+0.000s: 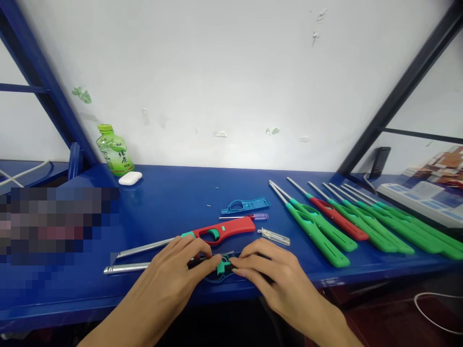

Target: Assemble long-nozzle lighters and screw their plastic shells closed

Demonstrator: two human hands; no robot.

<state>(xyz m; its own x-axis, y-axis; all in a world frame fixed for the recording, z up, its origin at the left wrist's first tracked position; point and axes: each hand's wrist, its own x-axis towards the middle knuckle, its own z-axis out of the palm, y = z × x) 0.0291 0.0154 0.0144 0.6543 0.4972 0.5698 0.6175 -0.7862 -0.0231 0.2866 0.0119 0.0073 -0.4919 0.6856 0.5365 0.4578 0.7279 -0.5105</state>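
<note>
An opened long-necked lighter [126,268] lies at the table's front edge, its silver tube pointing left. Its inside shows a green trigger [221,268], thin wires and a blue shell half beneath. My left hand [173,272] is closed on this lighter, thumb against the trigger. From the other side, my right hand [271,270] pinches at the lighter's inner parts; the fingers hide most of the handle. Just behind lies a whole red lighter [235,229]. Farther back are a loose blue shell half [258,205] and a purple-handled screwdriver [260,217]. A clear fuel tank [277,237] rests near my right hand.
Several green lighters [318,236] and a red one [334,218] lie in a row on the right. A green tea bottle [115,154] and a white earphone case [130,178] stand back left. The blue table [173,193] meets a white wall.
</note>
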